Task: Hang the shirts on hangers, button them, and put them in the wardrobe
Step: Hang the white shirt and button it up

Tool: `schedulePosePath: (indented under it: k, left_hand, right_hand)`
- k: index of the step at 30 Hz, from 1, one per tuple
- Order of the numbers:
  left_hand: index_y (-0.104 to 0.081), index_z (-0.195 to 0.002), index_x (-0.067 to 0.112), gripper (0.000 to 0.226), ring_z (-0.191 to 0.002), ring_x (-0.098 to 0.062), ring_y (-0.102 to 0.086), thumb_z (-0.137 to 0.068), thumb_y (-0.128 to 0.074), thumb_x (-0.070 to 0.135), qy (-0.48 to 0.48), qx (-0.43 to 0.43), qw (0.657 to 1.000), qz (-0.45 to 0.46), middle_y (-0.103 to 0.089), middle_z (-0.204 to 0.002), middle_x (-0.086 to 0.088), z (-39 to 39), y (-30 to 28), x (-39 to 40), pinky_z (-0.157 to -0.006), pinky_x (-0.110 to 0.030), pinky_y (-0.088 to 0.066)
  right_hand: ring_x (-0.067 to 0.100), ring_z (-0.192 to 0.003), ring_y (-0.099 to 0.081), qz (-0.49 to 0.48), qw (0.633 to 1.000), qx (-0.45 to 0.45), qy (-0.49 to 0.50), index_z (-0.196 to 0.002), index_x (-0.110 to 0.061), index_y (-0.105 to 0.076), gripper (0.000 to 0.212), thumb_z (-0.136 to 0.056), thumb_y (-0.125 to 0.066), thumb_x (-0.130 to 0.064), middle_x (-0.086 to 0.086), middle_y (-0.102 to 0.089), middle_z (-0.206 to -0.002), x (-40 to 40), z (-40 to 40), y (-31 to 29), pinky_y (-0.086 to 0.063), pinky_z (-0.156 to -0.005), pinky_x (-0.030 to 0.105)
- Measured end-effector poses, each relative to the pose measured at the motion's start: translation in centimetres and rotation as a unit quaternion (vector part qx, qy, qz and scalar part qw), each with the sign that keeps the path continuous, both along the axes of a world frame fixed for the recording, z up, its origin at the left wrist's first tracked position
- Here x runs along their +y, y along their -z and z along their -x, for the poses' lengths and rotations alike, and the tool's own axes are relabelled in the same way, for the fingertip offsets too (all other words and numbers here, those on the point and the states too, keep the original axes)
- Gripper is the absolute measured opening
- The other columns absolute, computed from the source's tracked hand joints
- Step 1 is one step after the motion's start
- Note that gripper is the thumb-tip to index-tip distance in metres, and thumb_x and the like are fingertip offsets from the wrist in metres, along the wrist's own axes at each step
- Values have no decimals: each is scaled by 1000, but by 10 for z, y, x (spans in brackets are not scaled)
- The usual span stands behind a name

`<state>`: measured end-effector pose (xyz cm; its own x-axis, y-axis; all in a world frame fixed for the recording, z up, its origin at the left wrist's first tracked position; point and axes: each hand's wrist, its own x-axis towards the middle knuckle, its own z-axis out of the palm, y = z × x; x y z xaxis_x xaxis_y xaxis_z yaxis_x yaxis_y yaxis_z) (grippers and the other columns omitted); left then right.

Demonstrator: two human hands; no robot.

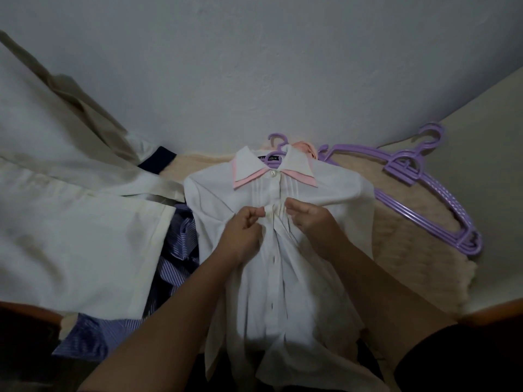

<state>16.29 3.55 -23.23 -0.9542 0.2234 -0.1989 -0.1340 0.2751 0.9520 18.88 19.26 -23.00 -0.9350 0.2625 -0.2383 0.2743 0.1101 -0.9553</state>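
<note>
A white shirt [334, 199] with a pink-edged collar lies front-up before me on a purple hanger [276, 147] whose hook shows above the collar. Its top button is fastened. My left hand [243, 230] pinches the left side of the placket just below the chest pleats. My right hand [308, 219] pinches the right side of the placket at the same height. Both hands meet at the second button, which is hidden between the fingers. Lower buttons run down the open placket.
A stack of spare purple hangers [424, 190] lies to the right on a beige fluffy cover [402, 250]. A large cream shirt [70, 222] spreads at the left over a blue striped shirt [175, 258]. A grey wall rises behind.
</note>
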Motion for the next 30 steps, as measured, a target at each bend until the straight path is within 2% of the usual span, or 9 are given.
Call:
schedulePosePath:
  k: [3, 6, 9, 13, 15, 19, 23, 27, 30]
  left_hand:
    - [-58, -107, 13, 28, -67, 19, -56, -91, -45, -7, -54, 47, 997, -30, -63, -97, 11, -24, -2, -6, -66, -2, -44]
    - [-60, -101, 21, 24, -81, 8, -59, -90, -53, 1, -105, 115, 988, -11, -65, -100, 9, -52, -2, -12, -72, -6, -46]
    - [-58, -90, 26, 20, -77, -5, -57, -87, -58, 6, -140, 140, 980, 11, -63, -91, 7, -87, 1, -15, -68, -12, -45]
    - [-55, -83, 23, 21, -72, -9, -54, -86, -58, 3, -110, 102, 988, 20, -60, -86, -3, -125, 19, -17, -67, -17, -44]
    - [-55, -82, 21, 14, -74, -8, -56, -84, -56, 7, -87, 93, 992, 26, -60, -91, -5, -134, 24, -17, -69, -21, -46]
    - [-61, -93, 21, 15, -80, -6, -59, -81, -53, 16, -48, 73, 994, 61, -61, -96, 0, -140, 28, -17, -70, -19, -47]
    - [-62, -108, 18, 26, -57, -4, -52, -90, -50, 3, -47, 37, 997, 55, -63, -84, -6, -142, 27, -19, -54, -12, -41]
    - [-60, -111, 24, 31, -64, -8, -52, -92, -47, 2, -67, 9, 997, 20, -58, -79, 3, -148, 25, -20, -53, -9, -42]
    - [-59, -110, 26, 31, -69, -5, -54, -92, -48, 3, -87, -7, 996, -2, -58, -80, 9, -151, 21, -17, -65, -12, -47]
  right_hand:
    - [12, -113, -57, -77, 997, 18, 19, -123, -4, -61, 33, -92, -50, 0, 6, -63, -122, 0, -32, -9, -41, -101, 17]
    - [5, -104, -54, -119, 993, 18, 15, -122, -5, -62, 32, -93, -49, 0, 4, -64, -117, -2, -65, -7, -36, -78, -6]
    - [5, -100, -57, -115, 993, 5, 8, -119, -9, -64, 31, -92, -50, -2, 3, -66, -114, -8, -89, 0, -39, -76, -2]
    - [13, -102, -62, -103, 995, 11, -1, -114, -8, -66, 26, -92, -53, -3, 4, -68, -107, -19, -103, 6, -43, -88, 15]
    - [13, -101, -61, -110, 994, 15, -16, -115, -5, -65, 26, -92, -52, -3, 7, -68, -109, -23, -105, 8, -41, -86, 12]
    - [16, -108, -58, -137, 989, -7, -51, -121, -3, -60, 28, -94, -53, -7, 11, -64, -118, -24, -104, 15, -40, -89, 14]
    - [22, -112, -58, -146, 988, -33, -44, -119, -6, -62, 28, -93, -52, -9, 11, -65, -117, -29, -103, 21, -43, -98, 25]
    - [20, -109, -59, -143, 988, -46, -36, -118, -7, -63, 29, -92, -52, -7, 7, -65, -108, -37, -106, 20, -42, -89, 19]
    - [15, -93, -60, -117, 992, -46, -23, -117, -8, -63, 28, -90, -53, -4, -2, -61, -89, -39, -111, 18, -40, -73, 9]
